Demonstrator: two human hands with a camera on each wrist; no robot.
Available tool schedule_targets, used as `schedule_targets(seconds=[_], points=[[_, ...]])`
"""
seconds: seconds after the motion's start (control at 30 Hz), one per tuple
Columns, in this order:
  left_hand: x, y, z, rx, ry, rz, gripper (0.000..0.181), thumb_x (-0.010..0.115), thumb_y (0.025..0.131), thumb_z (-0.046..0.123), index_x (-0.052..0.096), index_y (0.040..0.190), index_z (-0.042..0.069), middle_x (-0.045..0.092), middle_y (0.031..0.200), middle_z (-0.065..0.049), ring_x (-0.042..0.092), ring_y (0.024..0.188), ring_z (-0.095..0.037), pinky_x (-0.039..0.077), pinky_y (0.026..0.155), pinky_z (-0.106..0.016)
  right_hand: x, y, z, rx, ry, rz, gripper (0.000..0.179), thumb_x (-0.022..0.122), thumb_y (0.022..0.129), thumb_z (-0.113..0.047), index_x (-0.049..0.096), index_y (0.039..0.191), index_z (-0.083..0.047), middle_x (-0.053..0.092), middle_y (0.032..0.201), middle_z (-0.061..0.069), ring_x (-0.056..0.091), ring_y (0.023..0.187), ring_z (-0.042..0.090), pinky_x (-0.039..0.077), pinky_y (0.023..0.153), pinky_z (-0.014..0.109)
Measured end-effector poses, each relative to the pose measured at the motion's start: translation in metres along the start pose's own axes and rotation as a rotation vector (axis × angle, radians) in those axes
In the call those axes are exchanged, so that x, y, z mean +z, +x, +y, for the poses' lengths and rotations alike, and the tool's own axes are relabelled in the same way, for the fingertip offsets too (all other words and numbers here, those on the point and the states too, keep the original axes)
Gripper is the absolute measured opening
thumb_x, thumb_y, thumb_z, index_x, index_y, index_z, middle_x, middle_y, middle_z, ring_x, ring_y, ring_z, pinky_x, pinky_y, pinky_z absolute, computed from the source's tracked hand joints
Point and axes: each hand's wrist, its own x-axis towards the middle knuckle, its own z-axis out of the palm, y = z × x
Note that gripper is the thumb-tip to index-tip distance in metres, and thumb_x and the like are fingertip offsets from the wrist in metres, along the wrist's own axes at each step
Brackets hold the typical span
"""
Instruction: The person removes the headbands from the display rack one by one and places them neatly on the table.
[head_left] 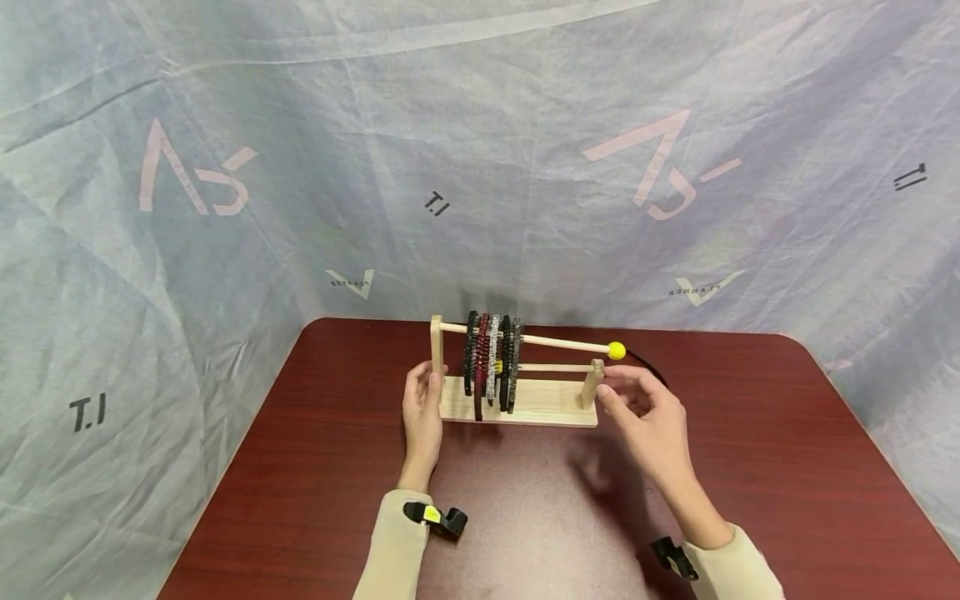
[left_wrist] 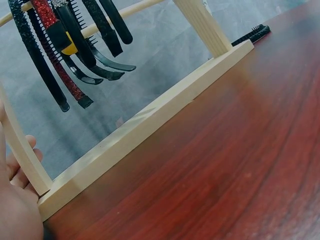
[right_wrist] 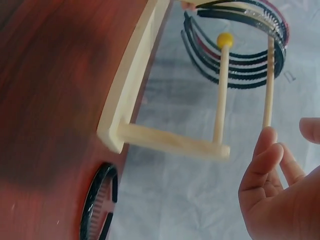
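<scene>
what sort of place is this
Perhaps a makeshift recording booth, though I can't be sure: grey printed sheeting hangs around a red-brown table, and the person wears black devices at both cuffs.

Pale glare and diffuse shadows mark the tabletop [head_left: 510, 517]; wrist views look soft.

Reddish table [head_left: 757, 442] bearing wooden stand [head_left: 553, 402], black headband [right_wrist: 89, 202].

A makeshift curtained booth, by the look of it — creased grey fabric sheeting [head_left: 480, 125], printed with mirrored "PLANNER" lettering [head_left: 694, 291], hangs around a reddish-brown wood-grain table [head_left: 780, 450]. Whether home, office or lab lies beyond cannot be told.
</scene>
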Motion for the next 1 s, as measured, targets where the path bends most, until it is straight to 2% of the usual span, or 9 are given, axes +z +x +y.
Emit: schedule_targets(seconds=[0.1,0.27,0.37,0.53,0.77,1.0], points=[[0.000,-0.001,0.000,0.003,0.001,-0.005,0.033,0.052,0.119,0.012,0.055,0.147,-0.005,0.064,0.144,-0.037,0.057,0.144,-0.047,0.044,0.114,-0.024,0.006,0.001,-0.005,-0.014,0.046,-0.021,0.025,0.082,0.100,-0.001,0.079,0.125,-0.003,0.079,0.108,0.009,0.068,0.076,0.004,0.052,0.067,0.016],[0.000,-0.001,0.000,0.006,0.000,-0.013,0.033,0.052,0.120,0.013,0.055,0.147,-0.005,0.062,0.146,-0.038,0.056,0.144,-0.050,0.044,0.114,-0.024,0.017,0.000,-0.011,-0.006,0.114,-0.084,0.022,0.079,0.103,-0.003,0.078,0.124,-0.002,0.076,0.102,0.013,0.066,0.072,0.010,0.052,0.064,0.019],[0.000,-0.001,0.000,0.007,0.001,-0.013,0.033,0.052,0.119,0.013,0.055,0.147,-0.006,0.061,0.146,-0.040,0.057,0.143,-0.048,0.045,0.114,-0.024,0.024,-0.001,-0.013,0.004,0.134,-0.108,0.022,0.080,0.103,-0.004,0.078,0.125,-0.002,0.076,0.099,0.014,0.068,0.072,0.011,0.055,0.066,0.020],[0.000,0.000,0.001,-0.005,-0.001,-0.010,0.032,0.051,0.119,0.010,0.055,0.147,-0.005,0.061,0.146,-0.040,0.058,0.144,-0.045,0.045,0.114,-0.023,0.036,-0.003,-0.017,0.026,0.143,-0.117,0.022,0.081,0.102,-0.006,0.078,0.123,-0.003,0.077,0.099,0.013,0.070,0.073,0.010,0.057,0.068,0.021],[0.000,-0.001,0.000,0.002,0.001,-0.002,0.031,0.051,0.119,0.009,0.056,0.146,-0.005,0.063,0.144,-0.039,0.058,0.143,-0.045,0.045,0.113,-0.023,0.049,-0.003,-0.023,0.062,0.172,-0.136,0.025,0.083,0.101,-0.006,0.077,0.125,0.000,0.077,0.104,0.012,0.071,0.072,0.017,0.057,0.067,0.023],[-0.001,0.000,0.002,-0.004,-0.006,-0.009,0.032,0.052,0.119,0.011,0.055,0.147,-0.005,0.062,0.146,-0.038,0.058,0.145,-0.044,0.045,0.114,-0.023,0.057,-0.001,-0.031,0.082,0.192,-0.131,0.024,0.083,0.100,-0.006,0.078,0.124,-0.002,0.076,0.103,0.014,0.070,0.072,0.014,0.056,0.065,0.024]])
